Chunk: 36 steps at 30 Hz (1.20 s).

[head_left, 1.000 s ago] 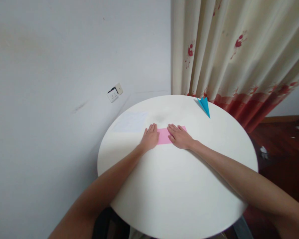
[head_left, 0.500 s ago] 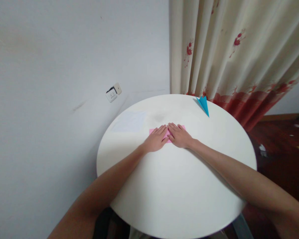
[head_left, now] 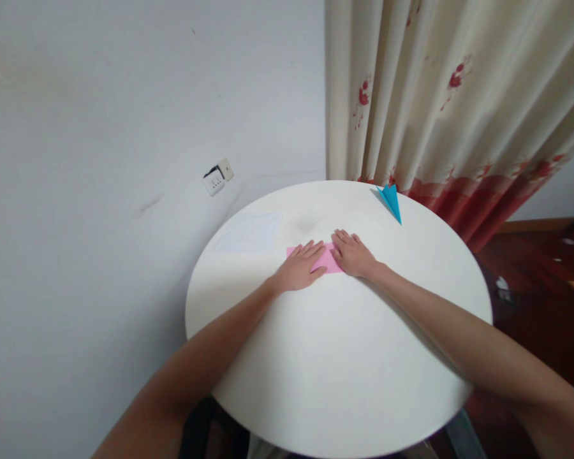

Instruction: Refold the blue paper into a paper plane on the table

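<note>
A pink sheet of paper [head_left: 326, 260], a narrow rectangle, lies flat on the round white table [head_left: 335, 357]. Across its left part rests my left hand [head_left: 300, 266], palm down with the fingers spread and the thumb out along the near edge. My right hand [head_left: 353, 254] lies over the paper's right end, fingers stretched out towards the far side. Both hands are open and press on the paper without gripping it. Between them a strip of pink shows; the right end is hidden under my right hand.
A blue paper plane [head_left: 391, 203] lies near the far right edge of the table. On the far left is a thin white sheet [head_left: 251, 232]. Beyond the table stand a wall with a socket [head_left: 214, 182] and a cream and red curtain [head_left: 411, 95].
My right hand has slid to the right and slightly away along the pink paper, uncovering more of its middle. My left hand has stayed almost in place.
</note>
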### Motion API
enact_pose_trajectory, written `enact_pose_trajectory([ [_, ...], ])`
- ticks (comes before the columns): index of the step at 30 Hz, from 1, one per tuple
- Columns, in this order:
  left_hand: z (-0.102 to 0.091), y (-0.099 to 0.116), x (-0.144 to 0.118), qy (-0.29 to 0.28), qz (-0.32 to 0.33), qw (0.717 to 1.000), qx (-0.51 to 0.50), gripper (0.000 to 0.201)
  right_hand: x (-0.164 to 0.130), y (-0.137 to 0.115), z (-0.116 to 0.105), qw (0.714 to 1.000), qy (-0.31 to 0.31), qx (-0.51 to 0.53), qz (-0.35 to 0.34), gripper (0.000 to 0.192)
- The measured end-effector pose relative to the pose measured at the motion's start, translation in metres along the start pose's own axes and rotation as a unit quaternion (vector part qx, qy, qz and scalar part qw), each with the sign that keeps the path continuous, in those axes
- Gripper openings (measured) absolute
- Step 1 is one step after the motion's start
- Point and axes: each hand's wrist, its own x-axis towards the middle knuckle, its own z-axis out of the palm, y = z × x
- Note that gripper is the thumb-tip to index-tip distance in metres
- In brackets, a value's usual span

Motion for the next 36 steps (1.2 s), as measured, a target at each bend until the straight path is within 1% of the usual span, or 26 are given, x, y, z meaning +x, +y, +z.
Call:
enact_pose_trajectory([
  [2,0.000,0.000,0.000,0.002,0.001,1.000,-0.001,0.066,-0.002,-0.006,-0.001,1.000,0.022,-0.009,-0.006,0.058],
  [4,0.000,0.000,0.000,0.005,0.003,1.000,-0.003,0.067,-0.004,-0.013,-0.001,0.999,0.029,-0.006,-0.030,0.058],
  [8,-0.001,0.002,0.001,0.010,0.002,1.000,-0.006,0.071,-0.004,-0.021,0.000,0.998,-0.004,0.026,-0.062,0.062],
  [13,-0.002,0.005,0.001,0.005,-0.012,1.000,0.010,0.071,-0.001,-0.018,0.003,0.997,-0.013,0.029,-0.069,0.064],
  [23,-0.006,0.007,0.000,-0.002,-0.081,0.996,0.021,0.085,-0.002,-0.018,-0.001,0.995,-0.025,0.004,-0.093,0.057],
  [31,-0.004,0.005,-0.001,0.007,-0.077,0.997,0.018,0.082,-0.002,-0.018,-0.001,0.996,-0.032,0.004,-0.085,0.058],
  [36,-0.004,0.005,-0.001,-0.002,-0.071,0.997,0.019,0.080,-0.002,-0.017,0.002,0.997,-0.028,0.019,-0.073,0.061],
])
